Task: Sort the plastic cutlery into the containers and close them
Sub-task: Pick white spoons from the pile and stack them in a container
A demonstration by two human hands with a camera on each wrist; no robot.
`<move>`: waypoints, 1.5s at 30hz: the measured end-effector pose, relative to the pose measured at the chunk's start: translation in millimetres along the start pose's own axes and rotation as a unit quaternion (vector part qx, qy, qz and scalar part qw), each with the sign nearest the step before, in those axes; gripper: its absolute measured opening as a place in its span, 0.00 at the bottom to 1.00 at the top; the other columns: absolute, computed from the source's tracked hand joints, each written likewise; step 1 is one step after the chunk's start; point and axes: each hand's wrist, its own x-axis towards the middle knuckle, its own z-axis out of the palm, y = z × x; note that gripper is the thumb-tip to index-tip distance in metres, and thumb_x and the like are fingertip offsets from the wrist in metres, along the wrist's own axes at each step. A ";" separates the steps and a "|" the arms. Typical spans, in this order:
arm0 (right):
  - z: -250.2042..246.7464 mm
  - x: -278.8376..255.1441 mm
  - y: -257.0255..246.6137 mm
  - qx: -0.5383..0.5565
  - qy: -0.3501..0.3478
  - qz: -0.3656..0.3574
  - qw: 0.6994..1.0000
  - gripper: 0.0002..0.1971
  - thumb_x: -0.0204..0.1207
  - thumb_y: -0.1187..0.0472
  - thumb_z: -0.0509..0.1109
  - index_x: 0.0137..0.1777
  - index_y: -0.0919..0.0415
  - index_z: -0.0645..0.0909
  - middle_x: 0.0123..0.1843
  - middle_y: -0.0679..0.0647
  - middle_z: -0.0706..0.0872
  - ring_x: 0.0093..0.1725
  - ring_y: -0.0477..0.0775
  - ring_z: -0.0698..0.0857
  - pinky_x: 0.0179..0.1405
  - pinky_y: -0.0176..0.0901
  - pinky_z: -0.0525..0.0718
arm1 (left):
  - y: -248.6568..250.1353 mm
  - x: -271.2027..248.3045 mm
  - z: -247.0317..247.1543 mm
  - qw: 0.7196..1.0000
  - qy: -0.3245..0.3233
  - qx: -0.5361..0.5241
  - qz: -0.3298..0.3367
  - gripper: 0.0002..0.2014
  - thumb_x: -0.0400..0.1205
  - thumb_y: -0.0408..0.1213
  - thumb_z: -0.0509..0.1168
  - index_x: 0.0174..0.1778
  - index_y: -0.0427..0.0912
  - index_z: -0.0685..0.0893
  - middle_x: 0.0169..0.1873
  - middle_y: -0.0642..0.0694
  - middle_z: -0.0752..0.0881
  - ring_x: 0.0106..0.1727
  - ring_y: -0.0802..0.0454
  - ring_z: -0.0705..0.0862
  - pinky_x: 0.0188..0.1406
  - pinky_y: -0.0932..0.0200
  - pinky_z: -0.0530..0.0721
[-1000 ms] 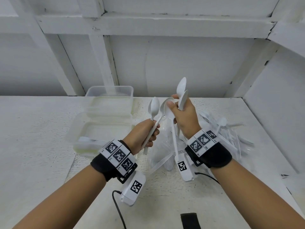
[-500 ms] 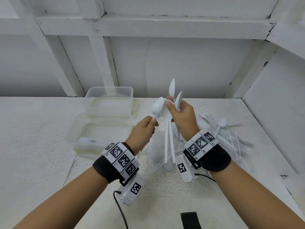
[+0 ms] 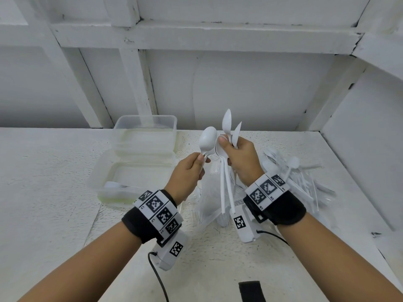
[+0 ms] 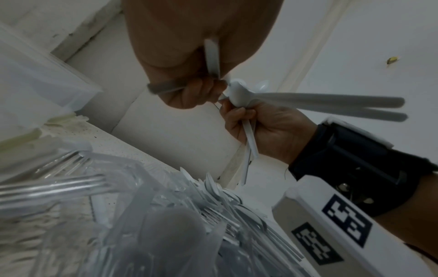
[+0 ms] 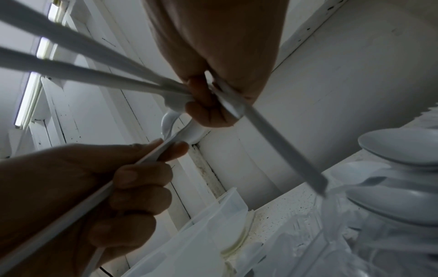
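Left hand (image 3: 189, 173): grip clamped on the handle of a single white spoon (image 3: 207, 139), bowl up, thumb and fingers curled round the stem. Right hand (image 3: 241, 159): grip clamped on a bundle of spoons (image 3: 226, 171), bowls poking above the fist, handles hanging down toward the wrist. The single spoon's bowl sits right against the bundle; looks like it's being fed in.

Both hands are raised above the table (image 3: 43, 192), between the containers and the loose pile. Near container (image 3: 122, 177) is open at left, with what looks like a piece or two of cutlery inside; far container (image 3: 145, 131) is open behind it. Cutlery pile (image 3: 305, 182) is spread to the right; clear forks (image 4: 54, 185) are near the left wrist camera.

Risks, as I judge them:
- Bundle is splayed, handles fanning in the right wrist view. Loosening the fist to admit the next spoon could let one slide out.
- Smooth plastic, misaligned bowls: won't nest, and the stack gets bulky and harder to hold.
- Hanging handles could snag the pile or the wrist gear on the way to the container.
- Both containers are unlidded; no lid that I can pick out.
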 end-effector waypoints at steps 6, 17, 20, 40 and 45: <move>-1.6 -1.3 -0.5 0.037 0.001 0.014 0.999 0.12 0.81 0.61 0.65 0.58 0.69 0.81 0.32 0.50 0.78 0.20 0.35 0.78 0.20 0.27 0.75 | 2.0 0.7 -2.3 1.000 -0.005 -0.021 -0.001 0.11 0.87 0.43 0.54 0.45 0.47 0.80 0.15 0.58 0.68 0.17 0.62 0.66 0.18 0.71 0.65; -1.5 -2.0 2.8 0.012 0.025 0.018 0.999 0.10 0.80 0.61 0.66 0.55 0.65 0.83 0.27 0.51 0.76 0.17 0.39 0.72 0.24 0.32 0.78 | 2.7 -0.5 -0.4 0.999 0.035 0.029 0.007 0.09 0.85 0.41 0.57 0.42 0.48 0.64 0.20 0.50 0.80 0.15 0.62 0.69 0.19 0.71 0.69; -1.3 -3.2 1.2 -0.003 0.019 0.012 1.000 0.11 0.81 0.60 0.65 0.56 0.66 0.83 0.29 0.51 0.76 0.18 0.39 0.73 0.24 0.32 0.79 | 3.6 -1.1 -0.5 0.998 0.028 0.060 0.011 0.10 0.86 0.39 0.56 0.42 0.47 0.61 0.21 0.49 0.81 0.15 0.62 0.69 0.20 0.71 0.69; -15.0 4.3 2.7 -0.094 0.017 0.014 0.995 0.06 0.82 0.62 0.62 0.50 0.65 0.76 0.32 0.54 0.73 0.24 0.47 0.74 0.28 0.37 0.81 | 14.2 -6.3 -3.6 0.993 0.030 0.117 -0.006 0.15 0.87 0.49 0.47 0.55 0.41 0.71 0.35 0.48 0.84 0.27 0.64 0.76 0.32 0.61 0.71; -15.0 1.1 -4.0 -0.073 0.014 -0.029 0.997 0.06 0.82 0.61 0.63 0.46 0.63 0.77 0.31 0.51 0.73 0.20 0.41 0.74 0.27 0.36 0.79 | 9.8 -2.6 -5.3 0.991 -0.019 -0.037 -0.128 0.17 0.88 0.44 0.47 0.46 0.44 0.80 0.32 0.49 0.71 0.31 0.55 0.68 0.30 0.62 0.67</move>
